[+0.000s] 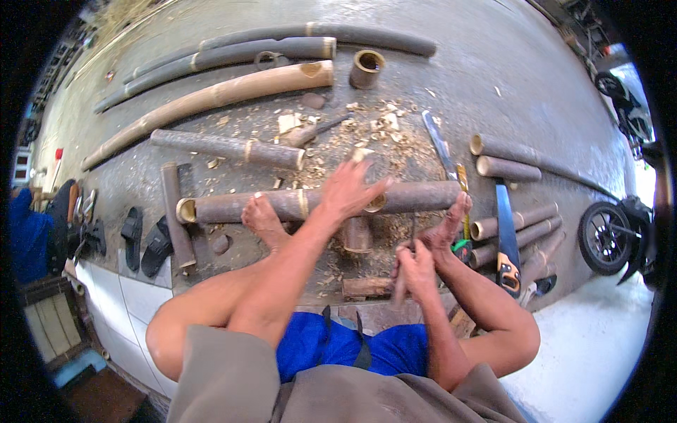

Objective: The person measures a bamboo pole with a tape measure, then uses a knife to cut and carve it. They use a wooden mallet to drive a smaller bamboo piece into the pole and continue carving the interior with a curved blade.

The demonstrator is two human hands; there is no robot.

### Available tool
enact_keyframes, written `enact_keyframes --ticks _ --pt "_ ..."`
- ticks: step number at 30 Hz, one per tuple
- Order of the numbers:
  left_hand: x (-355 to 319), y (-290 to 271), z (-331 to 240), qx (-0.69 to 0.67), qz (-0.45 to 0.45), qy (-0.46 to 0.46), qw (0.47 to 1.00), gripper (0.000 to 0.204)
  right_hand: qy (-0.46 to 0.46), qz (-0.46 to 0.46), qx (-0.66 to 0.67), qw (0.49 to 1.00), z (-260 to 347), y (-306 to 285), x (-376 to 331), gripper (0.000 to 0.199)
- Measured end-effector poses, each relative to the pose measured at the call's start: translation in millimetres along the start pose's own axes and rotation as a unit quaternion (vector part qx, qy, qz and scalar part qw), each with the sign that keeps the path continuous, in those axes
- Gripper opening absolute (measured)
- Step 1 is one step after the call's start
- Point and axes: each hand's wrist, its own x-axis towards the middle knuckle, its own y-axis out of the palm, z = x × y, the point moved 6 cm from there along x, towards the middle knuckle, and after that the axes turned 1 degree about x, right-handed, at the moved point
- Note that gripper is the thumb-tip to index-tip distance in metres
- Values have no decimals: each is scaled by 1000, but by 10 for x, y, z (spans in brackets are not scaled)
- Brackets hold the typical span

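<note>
A brown bamboo pole [416,196] lies crosswise in front of me, over a short bamboo piece [357,236]. My bare feet brace it at both sides. A pale cut opening [376,205] shows in its upper side. My left hand [347,189] is over the pole beside this cut, its fingers spread and slightly blurred; whether it touches the bamboo I cannot tell. Close to my right foot, my right hand [417,271] is closed around a slim tool with a wooden handle [399,290]. Its exact kind is unclear, with much of it hidden by the fingers.
Beyond the pole lie wood chips, a mallet-like wooden piece [317,130] and long bamboo poles [226,92]. A bamboo cup-like section [367,69] stands there. To the right are a long blade [438,143], a handsaw [505,233], a tape measure [462,248], bamboo lengths and a motorcycle [610,236]. Sandals [156,247] lie left.
</note>
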Motion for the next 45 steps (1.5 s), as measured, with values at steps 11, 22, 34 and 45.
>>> enact_keyframes --ticks 11,22,34,45 --pt "-189 486 519 143 137 90 976 95 101 -58 231 966 -224 1176 110 22" --pt "-205 397 205 143 -24 -14 989 100 8 -19 15 1000 -477 791 453 31" --pt "-148 516 202 118 -96 -64 986 83 -124 280 -469 829 785 44 1418 43" --pt "-89 403 471 88 114 -32 989 87 196 23 377 905 -201 901 100 29"
